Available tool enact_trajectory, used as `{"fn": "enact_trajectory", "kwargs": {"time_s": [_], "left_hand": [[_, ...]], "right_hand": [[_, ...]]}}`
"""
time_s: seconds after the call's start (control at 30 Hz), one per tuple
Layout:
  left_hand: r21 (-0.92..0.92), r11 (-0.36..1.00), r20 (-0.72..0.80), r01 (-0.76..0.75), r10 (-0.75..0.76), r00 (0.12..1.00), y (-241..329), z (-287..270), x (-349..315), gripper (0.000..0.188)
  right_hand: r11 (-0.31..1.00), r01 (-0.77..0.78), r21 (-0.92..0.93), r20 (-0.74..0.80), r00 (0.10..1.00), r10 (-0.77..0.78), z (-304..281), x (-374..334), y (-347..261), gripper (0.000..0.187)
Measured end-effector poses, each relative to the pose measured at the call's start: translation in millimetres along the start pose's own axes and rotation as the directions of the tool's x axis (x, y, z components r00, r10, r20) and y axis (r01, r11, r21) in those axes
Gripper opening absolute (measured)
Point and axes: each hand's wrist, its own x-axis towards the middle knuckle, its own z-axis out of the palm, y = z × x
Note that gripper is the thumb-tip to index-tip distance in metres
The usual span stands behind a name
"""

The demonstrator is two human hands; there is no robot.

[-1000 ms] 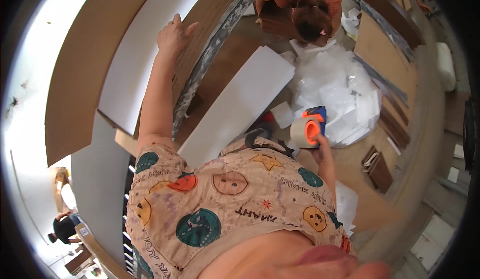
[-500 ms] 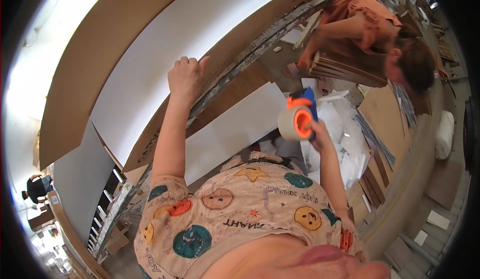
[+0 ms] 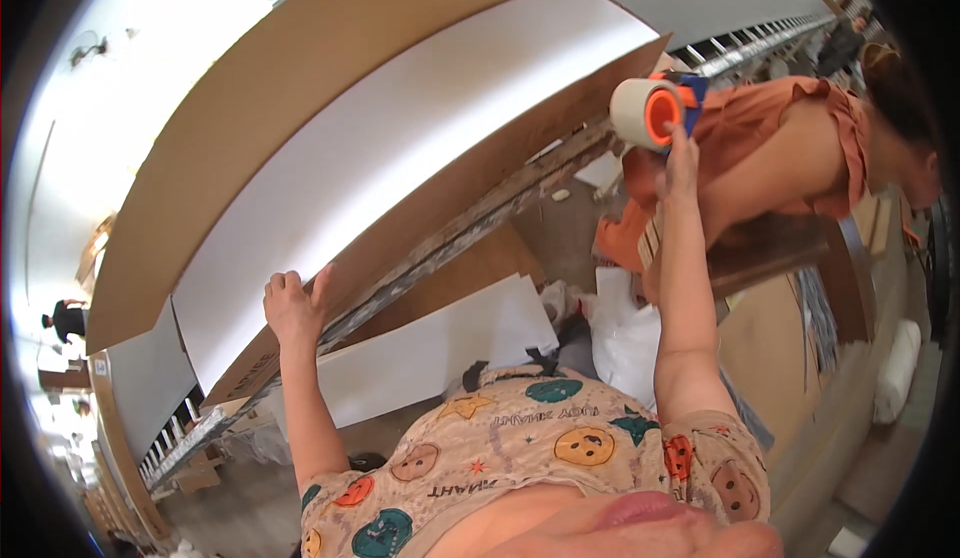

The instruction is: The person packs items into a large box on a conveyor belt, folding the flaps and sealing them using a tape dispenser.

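Note:
My left hand (image 3: 292,308) is closed over the near edge of a long open cardboard box (image 3: 560,108), close to its left end, with the thumb pointing up. A wide white panel (image 3: 400,128) lies inside the box between its raised brown flaps. Out to the right, my right hand (image 3: 680,163) grips a tape dispenser (image 3: 662,116) with a blue frame, an orange hub and a thick roll of pale tape. It is held up near the far right end of the box. The dispenser's handle is mostly hidden by the fingers and the roll.
Under the box runs a roller conveyor (image 3: 745,58). At the right a co-worker in orange (image 3: 770,148) bends over stacked brown boards (image 3: 770,258). Below the conveyor lie a white sheet (image 3: 430,358) and white plastic wrapping (image 3: 625,343). Another person (image 3: 67,320) stands far left.
My right hand has lifted the tape dispenser up and to the right, toward the box's far end. My left hand appears lower and farther left on the box edge. The co-worker has shifted right.

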Motion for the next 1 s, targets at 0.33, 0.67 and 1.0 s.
{"fn": "enact_trajectory", "kwargs": {"time_s": [0.33, 0.67, 1.0], "left_hand": [[-0.113, 0.976, -0.067, -0.186, 0.179, 0.982, 137.7, 26.6, 63.3, 0.038], [0.003, 1.000, 0.015, -0.029, 0.029, 0.999, 122.4, 8.4, 47.3, 0.043], [0.020, 0.992, 0.094, -0.123, 0.121, 0.988, 101.3, -5.9, 44.3, 0.044]], "right_hand": [[0.918, 0.369, -0.142, -0.612, 0.696, -0.374, 52.0, 244.5, 7.4, 0.054], [0.979, -0.144, -0.144, -0.171, 0.978, 0.118, -30.4, 473.0, 62.4, 0.052], [0.235, 0.234, -0.943, 0.209, 0.970, -0.127, -47.7, 506.2, 70.8, 0.068]]}}
